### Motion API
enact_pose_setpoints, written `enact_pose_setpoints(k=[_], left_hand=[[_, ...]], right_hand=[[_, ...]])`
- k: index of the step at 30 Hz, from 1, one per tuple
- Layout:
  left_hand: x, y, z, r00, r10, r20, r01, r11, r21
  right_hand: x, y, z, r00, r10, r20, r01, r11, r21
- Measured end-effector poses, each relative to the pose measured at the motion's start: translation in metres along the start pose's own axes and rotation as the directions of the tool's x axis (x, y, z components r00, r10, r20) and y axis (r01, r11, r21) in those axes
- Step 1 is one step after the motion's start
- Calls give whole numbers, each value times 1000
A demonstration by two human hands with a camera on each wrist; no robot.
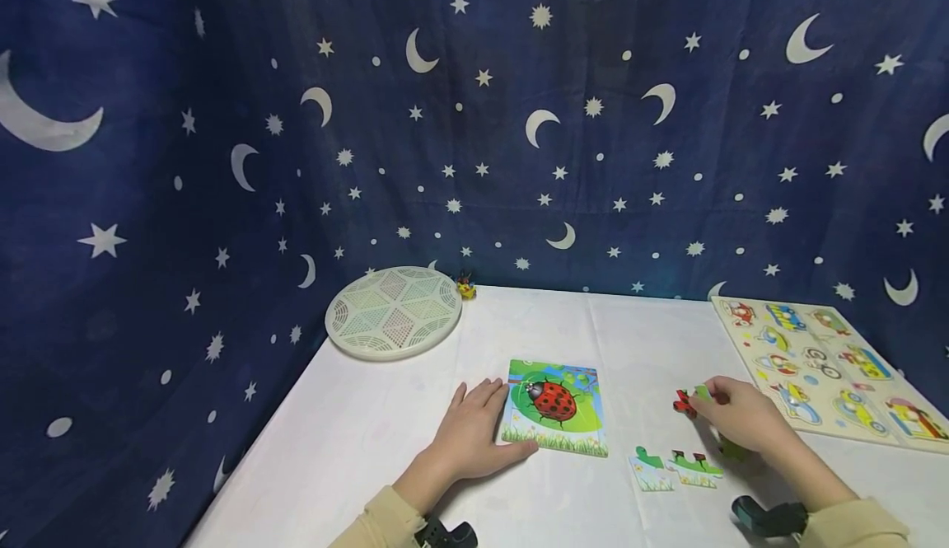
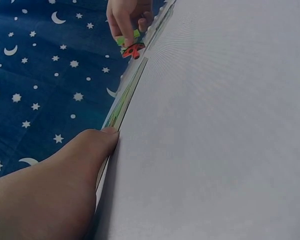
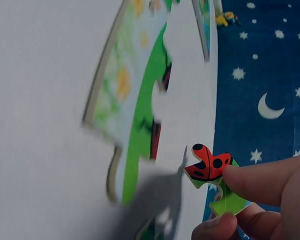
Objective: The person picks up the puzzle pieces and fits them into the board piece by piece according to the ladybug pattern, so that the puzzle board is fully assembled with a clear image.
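A square ladybug picture board [image 1: 589, 404] lies on the white table. My left hand [image 1: 470, 441] rests at its left side, fingers extended, thumb touching the lower edge; in the left wrist view the thumb [image 2: 85, 150] lies against the board's edge. My right hand [image 1: 745, 416] pinches a red-and-green jigsaw piece [image 3: 210, 165] with black spots, held above the table between thumb and fingers. Below and left of that hand lie two jigsaw pieces with flowers and grass, the left piece [image 1: 652, 482] beside the right piece [image 1: 697, 470]. Another green piece [image 1: 731, 449] is partly hidden under the right hand.
A wooden picture puzzle board [image 1: 808, 350] with vehicles lies at the right. A round pale perforated lid or tray [image 1: 393, 313] stands at the back left, with a small yellow toy [image 1: 466, 288] beside it. A blue star-and-moon curtain [image 1: 504, 119] hangs behind and along the left.
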State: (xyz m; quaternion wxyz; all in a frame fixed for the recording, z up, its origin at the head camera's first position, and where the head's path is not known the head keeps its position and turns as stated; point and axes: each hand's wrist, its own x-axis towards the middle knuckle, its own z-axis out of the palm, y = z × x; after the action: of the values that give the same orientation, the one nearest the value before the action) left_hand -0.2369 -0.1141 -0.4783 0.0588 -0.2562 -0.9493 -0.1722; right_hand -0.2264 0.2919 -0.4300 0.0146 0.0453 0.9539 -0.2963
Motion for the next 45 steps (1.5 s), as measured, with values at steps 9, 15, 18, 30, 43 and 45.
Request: enact_pose_setpoints(k=[9,15,18,30,43,45], left_hand=[[1,1,-1,1000,-1,-7,1,1000,4],[0,2,-1,1000,-2,-9,2,1000,-1],[0,2,-1,1000,-5,-6,5,1000,-7],[1,1,0,1000,5,-16,-5,1000,-3],[1,0,0,1000,-6,-5,6,1000,-3],[1,1,0,1000,-4,-8,4,1000,-3]], right_hand=[[-4,-23,7,1000,-30,6,30,998,50],[-7,-35,12,999,-45,18,43,996,76],[-6,-40,15,999,-44,17,43,996,79],[-6,-50,25,998,-62,-2,62,991,115],[-6,-69,43,995,-96,19,90,975,203],[-6,-72,46,995,-94,25,87,974,208]])
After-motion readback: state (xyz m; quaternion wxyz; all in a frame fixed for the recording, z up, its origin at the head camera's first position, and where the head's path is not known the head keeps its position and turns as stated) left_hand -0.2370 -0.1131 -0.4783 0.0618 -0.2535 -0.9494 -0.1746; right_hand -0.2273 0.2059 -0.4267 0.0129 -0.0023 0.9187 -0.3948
